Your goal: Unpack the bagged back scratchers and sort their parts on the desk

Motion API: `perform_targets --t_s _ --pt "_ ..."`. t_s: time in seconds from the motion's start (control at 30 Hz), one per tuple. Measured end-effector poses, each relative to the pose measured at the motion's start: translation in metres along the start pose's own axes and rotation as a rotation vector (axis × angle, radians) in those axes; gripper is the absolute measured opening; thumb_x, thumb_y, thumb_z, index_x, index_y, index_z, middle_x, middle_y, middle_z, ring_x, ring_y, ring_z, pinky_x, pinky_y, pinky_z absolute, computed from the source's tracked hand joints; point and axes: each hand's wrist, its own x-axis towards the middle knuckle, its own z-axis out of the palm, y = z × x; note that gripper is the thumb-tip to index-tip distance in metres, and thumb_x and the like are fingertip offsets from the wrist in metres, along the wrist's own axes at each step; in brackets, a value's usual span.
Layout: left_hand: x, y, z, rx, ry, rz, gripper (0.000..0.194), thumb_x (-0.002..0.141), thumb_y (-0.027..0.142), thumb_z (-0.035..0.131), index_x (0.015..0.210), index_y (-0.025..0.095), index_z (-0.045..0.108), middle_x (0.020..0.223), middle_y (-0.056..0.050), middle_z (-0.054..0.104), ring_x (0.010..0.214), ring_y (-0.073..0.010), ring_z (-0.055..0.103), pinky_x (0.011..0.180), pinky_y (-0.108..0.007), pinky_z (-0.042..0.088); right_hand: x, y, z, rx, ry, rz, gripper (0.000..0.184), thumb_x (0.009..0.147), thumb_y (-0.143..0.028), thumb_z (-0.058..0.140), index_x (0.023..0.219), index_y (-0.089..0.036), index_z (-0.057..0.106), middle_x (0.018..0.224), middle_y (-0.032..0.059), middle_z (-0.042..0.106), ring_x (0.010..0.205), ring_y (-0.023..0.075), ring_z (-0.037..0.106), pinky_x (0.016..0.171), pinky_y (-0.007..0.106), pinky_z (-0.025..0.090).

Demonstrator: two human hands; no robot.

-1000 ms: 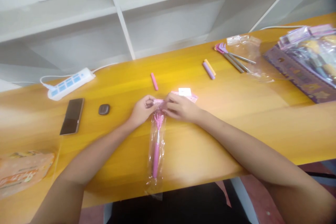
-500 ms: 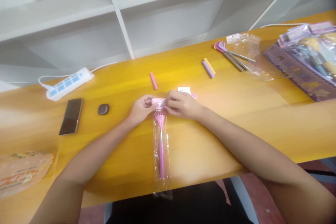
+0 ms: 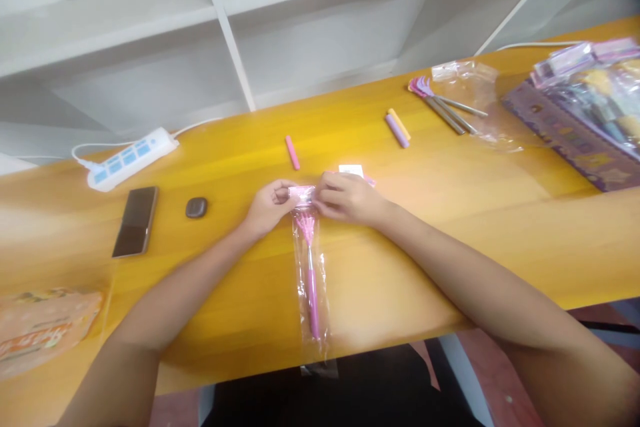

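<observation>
A pink hand-shaped stick in a clear plastic sleeve (image 3: 311,273) lies on the yellow table (image 3: 450,213), its lower end at the near edge. My left hand (image 3: 270,205) and my right hand (image 3: 347,199) both pinch the pink header strip (image 3: 302,193) at the sleeve's top. Both hands have their fingers closed on it. A white and pink card (image 3: 353,172) lies just behind my right hand.
A pink cap (image 3: 293,152) and a purple and yellow pair of caps (image 3: 398,129) lie further back. Loose sticks on a clear bag (image 3: 450,110) and a purple box of packets (image 3: 585,113) sit at right. A phone (image 3: 135,221), dark case (image 3: 197,207), power strip (image 3: 127,158) and orange packet (image 3: 45,327) sit at left.
The sleeve's lower end has swung to the right, from tilted leftward to tilted slightly rightward. Both hands stay pinched on the header strip at about the same spot.
</observation>
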Motion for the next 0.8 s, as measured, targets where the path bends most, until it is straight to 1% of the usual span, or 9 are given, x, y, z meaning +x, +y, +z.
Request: perform_targets --t_s 0.27,0.37,0.4,0.47,0.53,0.6,0.63,0.73,0.8 --pt "0.000 0.001 0.002 -0.004 0.006 -0.007 0.036 0.079 0.030 0.089 0.108 0.016 0.073 0.100 -0.007 0.083 0.087 -0.0190 0.077 0.085 -0.032 0.060 -0.001 0.002 0.002 -0.051 -0.001 -0.017 0.022 0.106 -0.027 0.059 0.086 -0.022 0.066 0.091 0.0052 0.066 0.075 0.0166 0.057 0.069 0.032 0.046" --pt "0.000 0.001 0.005 -0.017 0.060 0.015 0.035 0.080 0.031 0.089 0.107 0.018 0.071 0.097 -0.005 0.082 0.088 -0.0188 0.077 0.085 -0.032 0.060 0.002 -0.003 -0.005 -0.101 -0.023 0.028 0.025 0.107 -0.030 0.057 0.085 -0.022 0.065 0.090 0.0057 0.066 0.073 0.0174 0.055 0.068 0.034 0.043" --pt "-0.001 0.001 0.006 -0.029 0.085 0.024 0.035 0.081 0.032 0.089 0.106 0.018 0.070 0.097 -0.005 0.082 0.088 -0.0190 0.078 0.085 -0.032 0.061 0.004 -0.008 -0.009 -0.115 -0.038 0.078 0.028 0.108 -0.032 0.056 0.083 -0.021 0.064 0.088 0.0061 0.065 0.072 0.0175 0.054 0.067 0.034 0.041" --pt "-0.001 0.001 0.007 -0.058 0.132 0.039 0.035 0.083 0.036 0.087 0.106 0.019 0.068 0.101 -0.006 0.082 0.090 -0.0199 0.079 0.086 -0.034 0.062 0.007 -0.023 -0.016 -0.090 -0.080 0.238 0.034 0.109 -0.037 0.055 0.080 -0.020 0.061 0.085 0.0063 0.064 0.069 0.0170 0.051 0.064 0.034 0.038" --pt "-0.001 0.001 0.008 -0.092 0.171 0.050 0.037 0.084 0.038 0.087 0.107 0.019 0.066 0.105 -0.006 0.082 0.092 -0.0208 0.079 0.088 -0.035 0.063 0.008 -0.044 -0.020 0.029 -0.153 0.445 0.037 0.109 -0.043 0.057 0.081 -0.020 0.060 0.080 0.0048 0.063 0.065 0.0156 0.051 0.060 0.032 0.035" --pt "-0.001 0.000 0.009 -0.145 0.204 0.066 0.039 0.083 0.039 0.089 0.105 0.019 0.063 0.105 -0.006 0.081 0.092 -0.0211 0.080 0.090 -0.037 0.064 0.005 -0.069 -0.018 0.198 -0.238 0.623 0.035 0.105 -0.046 0.067 0.083 -0.020 0.059 0.075 0.0018 0.063 0.060 0.0138 0.052 0.057 0.030 0.036" --pt "0.000 0.000 0.008 -0.177 0.210 0.073 0.041 0.082 0.039 0.089 0.104 0.020 0.062 0.104 -0.005 0.081 0.090 -0.0210 0.080 0.090 -0.038 0.064 0.002 -0.080 -0.015 0.278 -0.267 0.688 0.033 0.101 -0.045 0.072 0.084 -0.020 0.058 0.073 0.0003 0.063 0.058 0.0131 0.052 0.056 0.029 0.036" --pt "0.001 0.001 0.007 -0.225 0.202 0.102 0.040 0.080 0.039 0.090 0.099 0.020 0.060 0.098 -0.003 0.079 0.088 -0.0202 0.079 0.088 -0.037 0.064 -0.009 -0.104 -0.005 0.462 -0.264 0.804 0.025 0.093 -0.037 0.077 0.087 -0.021 0.059 0.073 -0.0012 0.066 0.058 0.0135 0.055 0.055 0.028 0.040" --pt "0.001 0.003 0.006 -0.233 0.194 0.122 0.034 0.082 0.038 0.087 0.097 0.020 0.061 0.094 -0.002 0.077 0.087 -0.0195 0.079 0.086 -0.036 0.064 -0.014 -0.107 -0.006 0.569 -0.238 0.837 0.018 0.094 -0.037 0.074 0.093 -0.021 0.065 0.081 0.0003 0.071 0.066 0.0160 0.061 0.061 0.029 0.045"
